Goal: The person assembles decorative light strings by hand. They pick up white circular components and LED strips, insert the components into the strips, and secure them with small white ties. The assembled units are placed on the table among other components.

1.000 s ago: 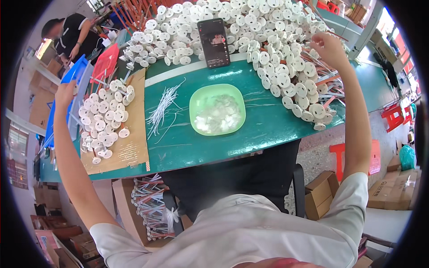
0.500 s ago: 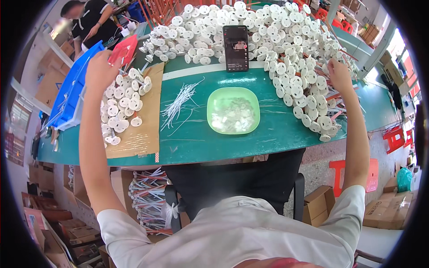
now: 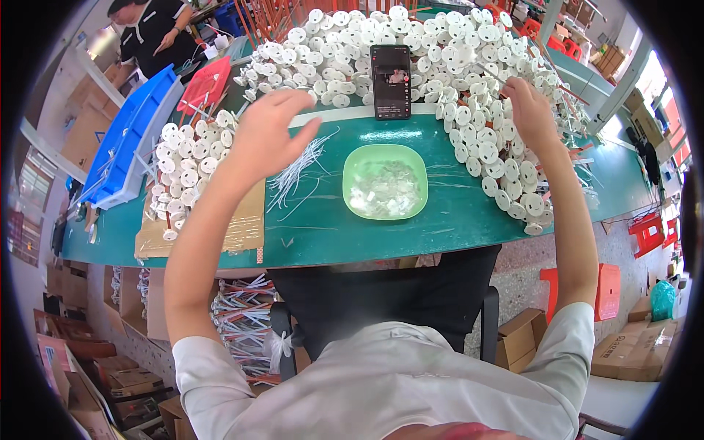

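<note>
My left hand (image 3: pixel 275 136) is raised over the table, empty, with thumb and fingers apart, near a bunch of thin white strips (image 3: pixel 299 176). Beside its forearm, a small pile of white disc-headed sticks (image 3: pixel 187 165) lies on a cardboard sheet (image 3: pixel 238 227). At the front of the large pile of similar pieces (image 3: pixel 484 139), the fingers of my right hand (image 3: pixel 532 117) close on the thin stem of a disc-headed stick (image 3: pixel 490 72). Its white head points left and is blurred. A light green bowl (image 3: pixel 350 202) holding small clear and white bits sits between my arms.
A phone (image 3: pixel 391 81) stands upright against the large pile. Left of the cardboard are a blue bin (image 3: pixel 132 139) and a red tray (image 3: pixel 205 82). Another person (image 3: pixel 158 37) works at the far left. A black chair (image 3: pixel 389 293) stands at the table's near edge.
My left hand has moved right, from beside the red tray to above the white strips. My right hand has shifted left, and a disc-headed stick now shows at its fingertips.
</note>
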Demonstrator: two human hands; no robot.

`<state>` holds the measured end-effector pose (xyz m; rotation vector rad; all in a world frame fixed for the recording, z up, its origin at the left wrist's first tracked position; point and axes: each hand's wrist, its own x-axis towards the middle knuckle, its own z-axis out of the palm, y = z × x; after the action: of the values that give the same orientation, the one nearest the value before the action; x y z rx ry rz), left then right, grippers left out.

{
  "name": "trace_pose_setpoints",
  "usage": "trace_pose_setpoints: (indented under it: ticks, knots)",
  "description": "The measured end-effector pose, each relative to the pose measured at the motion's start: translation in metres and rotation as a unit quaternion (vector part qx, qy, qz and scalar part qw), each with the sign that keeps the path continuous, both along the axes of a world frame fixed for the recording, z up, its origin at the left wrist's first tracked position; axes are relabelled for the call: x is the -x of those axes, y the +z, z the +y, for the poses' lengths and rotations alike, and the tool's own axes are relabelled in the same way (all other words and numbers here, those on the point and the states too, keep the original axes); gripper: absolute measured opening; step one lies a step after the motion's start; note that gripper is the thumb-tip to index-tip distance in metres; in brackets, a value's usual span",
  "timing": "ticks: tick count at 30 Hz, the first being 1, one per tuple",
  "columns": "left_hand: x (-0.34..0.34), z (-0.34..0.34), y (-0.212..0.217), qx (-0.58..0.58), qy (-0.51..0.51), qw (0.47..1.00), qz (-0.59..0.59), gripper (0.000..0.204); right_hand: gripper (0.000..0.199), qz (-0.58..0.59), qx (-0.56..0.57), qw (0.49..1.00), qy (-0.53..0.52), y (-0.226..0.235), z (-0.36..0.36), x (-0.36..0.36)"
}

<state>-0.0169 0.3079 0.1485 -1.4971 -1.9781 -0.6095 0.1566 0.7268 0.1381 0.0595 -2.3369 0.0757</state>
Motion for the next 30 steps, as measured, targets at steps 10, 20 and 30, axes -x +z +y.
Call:
trace_pose_setpoints:
  ticks: [10, 20, 30]
  knots:
    - [-0.055, 0.052, -0.027, 0.068, -0.244, 0.808, -0.532, 0.033, 0.02, 0.162, -0.273, 0.916, 0.246, 0.003, -0.108, 0.016]
    - [-0.046, 0.062, -0.061, 0.011, -0.204, 0.752, -0.627, 0.024, 0.021, 0.228, -0.142, 0.932, 0.242, 0.008, -0.137, 0.041]
    - [-0.037, 0.054, -0.092, -0.217, -0.315, 0.484, -0.787, 0.042, 0.026, 0.147, 0.101, 0.933, 0.313, -0.068, -0.181, 0.062]
